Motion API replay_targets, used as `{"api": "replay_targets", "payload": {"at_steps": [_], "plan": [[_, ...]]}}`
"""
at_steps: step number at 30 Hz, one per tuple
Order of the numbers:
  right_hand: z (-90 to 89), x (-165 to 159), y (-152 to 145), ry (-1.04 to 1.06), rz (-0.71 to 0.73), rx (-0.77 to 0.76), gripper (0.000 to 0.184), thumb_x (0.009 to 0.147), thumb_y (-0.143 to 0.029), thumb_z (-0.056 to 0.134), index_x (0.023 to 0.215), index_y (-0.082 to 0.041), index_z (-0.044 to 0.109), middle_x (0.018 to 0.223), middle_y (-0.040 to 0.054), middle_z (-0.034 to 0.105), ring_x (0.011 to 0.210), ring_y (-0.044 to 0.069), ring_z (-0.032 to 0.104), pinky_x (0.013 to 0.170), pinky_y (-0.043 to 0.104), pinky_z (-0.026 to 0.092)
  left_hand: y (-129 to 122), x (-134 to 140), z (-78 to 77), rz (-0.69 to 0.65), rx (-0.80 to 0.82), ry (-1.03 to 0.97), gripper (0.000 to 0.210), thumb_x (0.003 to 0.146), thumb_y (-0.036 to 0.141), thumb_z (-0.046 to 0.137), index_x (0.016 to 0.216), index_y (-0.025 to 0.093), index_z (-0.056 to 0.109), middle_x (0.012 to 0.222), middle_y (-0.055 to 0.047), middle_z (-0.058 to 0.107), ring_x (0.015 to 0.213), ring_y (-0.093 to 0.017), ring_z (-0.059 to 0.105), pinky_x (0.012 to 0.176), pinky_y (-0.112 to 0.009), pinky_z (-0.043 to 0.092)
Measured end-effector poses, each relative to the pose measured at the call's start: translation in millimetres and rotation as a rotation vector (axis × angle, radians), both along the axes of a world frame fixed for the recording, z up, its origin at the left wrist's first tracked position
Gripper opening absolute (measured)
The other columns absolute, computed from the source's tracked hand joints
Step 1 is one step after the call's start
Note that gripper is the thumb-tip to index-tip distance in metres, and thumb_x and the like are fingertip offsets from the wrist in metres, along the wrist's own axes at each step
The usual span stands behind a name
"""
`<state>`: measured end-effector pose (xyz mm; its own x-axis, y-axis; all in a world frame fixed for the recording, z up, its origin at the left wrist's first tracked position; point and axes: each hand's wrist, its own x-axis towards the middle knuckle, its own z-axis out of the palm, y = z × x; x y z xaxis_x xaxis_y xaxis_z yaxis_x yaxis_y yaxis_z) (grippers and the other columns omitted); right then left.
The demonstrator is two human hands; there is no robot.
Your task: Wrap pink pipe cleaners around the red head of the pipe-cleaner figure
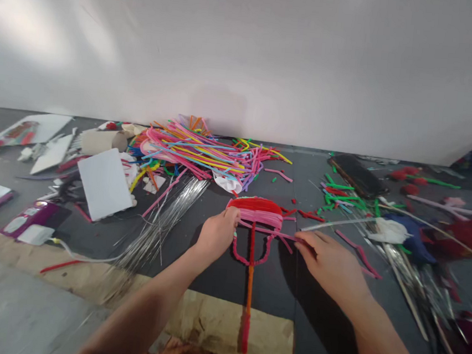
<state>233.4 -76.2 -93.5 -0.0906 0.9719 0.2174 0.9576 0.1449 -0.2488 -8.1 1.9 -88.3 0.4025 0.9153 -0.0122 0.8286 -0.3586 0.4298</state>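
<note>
A shape made of fuzzy pipe cleaners [257,211], red along its top and pink below, is in front of me. From its underside runs a red and orange stem [249,289], crossed by a pink curved loop [269,252]. My left hand [217,233] is closed on the shape's left edge. A pink pipe cleaner [274,232] stretches across the lower side of the shape to my right hand [328,264], whose thumb and fingers pinch its right end. My left fingertips partly hide where that strand begins.
A heap of colored pipe cleaners [205,152] lies at the back, beside a bundle of thin wires [165,220]. On the left are a white card [105,184] and a purple device [34,216]. Green cut pieces [342,198] and a black phone-like object [359,176] lie right. A white panel [247,61] stands behind.
</note>
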Motion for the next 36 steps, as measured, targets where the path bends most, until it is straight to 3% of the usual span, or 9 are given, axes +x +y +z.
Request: {"api": "replay_targets", "payload": {"at_steps": [7,11,15,18,27,32,36], "plan": [[-0.2,-6.2,0.4,-0.042,0.029,0.013,0.021,0.089,-0.027,0.045,0.087,-0.022,0.065,0.085,0.0034,0.069,0.076,0.019,0.065,0.064,0.029,0.044,12.8,-13.1,0.3,-0.033,-0.067,-0.242,0.01,0.08,0.019,0.053,0.088,0.021,0.059,0.078,0.002,0.065,0.071,-0.013,0.061,0.067,-0.022,0.043],[-4.2,-8.5,1.5,-0.053,0.017,0.005,0.02,0.089,-0.026,0.045,0.091,-0.022,0.065,0.087,0.0036,0.069,0.078,0.02,0.065,0.065,0.03,0.045,13.7,-16.4,-3.9,-0.087,0.135,-0.165,0.014,0.084,0.015,0.047,0.08,0.019,0.06,0.082,-0.003,0.063,0.081,-0.016,0.059,0.075,-0.027,0.045],[-6.4,-0.3,2.2,-0.058,0.014,0.02,0.019,0.087,-0.026,0.048,0.093,-0.022,0.065,0.091,0.0038,0.07,0.078,0.021,0.066,0.066,0.031,0.046,16.9,-18.9,-12.1,-0.125,0.322,-0.14,0.017,0.086,0.013,0.042,0.081,0.019,0.058,0.114,-0.01,0.056,0.114,-0.022,0.049,0.095,-0.037,0.041],[-5.6,7.1,2.6,-0.049,0.016,0.036,0.019,0.087,-0.027,0.048,0.093,-0.022,0.066,0.091,0.0037,0.071,0.078,0.021,0.066,0.066,0.031,0.046,19.5,-20.5,-15.6,-0.139,0.254,-0.181,0.017,0.086,0.01,0.039,0.083,0.019,0.053,0.117,-0.009,0.058,0.118,-0.02,0.049,0.096,-0.035,0.041],[0.2,1.6,1.9,-0.074,0.036,0.113,0.02,0.088,-0.023,0.049,0.091,-0.023,0.068,0.087,0.0026,0.071,0.075,0.019,0.064,0.071,0.031,0.037,13.5,-16.9,-5.7,-0.016,0.029,-0.259,0.016,0.089,0.019,0.035,0.092,0.022,0.05,0.097,-0.004,0.067,0.093,-0.019,0.064,0.08,-0.031,0.046],[-1.9,-10.9,4.2,-0.093,0.051,0.148,0.019,0.089,-0.025,0.049,0.088,-0.023,0.068,0.08,0.0018,0.07,0.074,0.017,0.062,0.072,0.031,0.033,20.1,-18.8,-10.1,0.074,-0.133,-0.53,0.009,0.087,0.029,0.043,0.091,0.023,0.049,0.089,-0.003,0.07,0.088,-0.018,0.067,0.079,-0.029,0.047],[-6.2,-15.8,6.6,-0.093,0.019,0.154,0.018,0.089,-0.025,0.05,0.088,-0.022,0.067,0.077,0.0018,0.07,0.071,0.016,0.061,0.071,0.029,0.031,25.1,-19.2,-14.3,0.099,-0.251,-0.742,0.027,0.083,0.035,0.052,0.104,0.019,0.048,0.086,-0.005,0.072,0.097,-0.021,0.066,0.082,-0.031,0.048]]}}
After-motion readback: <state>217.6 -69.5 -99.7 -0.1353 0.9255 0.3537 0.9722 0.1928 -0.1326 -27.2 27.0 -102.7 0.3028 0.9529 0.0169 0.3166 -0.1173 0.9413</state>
